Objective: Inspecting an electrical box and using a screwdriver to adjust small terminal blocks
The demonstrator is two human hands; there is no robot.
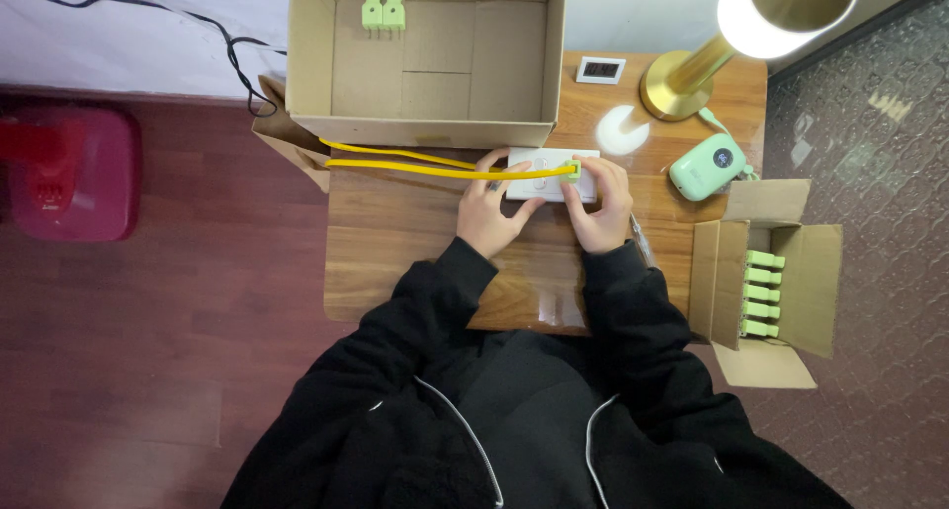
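Note:
A white power strip (542, 163) lies on the wooden table (395, 252). My left hand (491, 212) rests on its left part and holds it down. My right hand (600, 205) grips its right end, fingers by a small green plug (573, 167) set in the strip. A yellow cable (415, 163) runs in two strands from that plug leftward past the table's edge.
A large open cardboard box (316, 64) at the back holds two green plugs (383, 12). A smaller open box (820, 272) at the right holds several green plugs (762, 294). A gold lamp (682, 84), a green device (706, 166), a small display (600, 70) and a red object (69, 173) on the floor.

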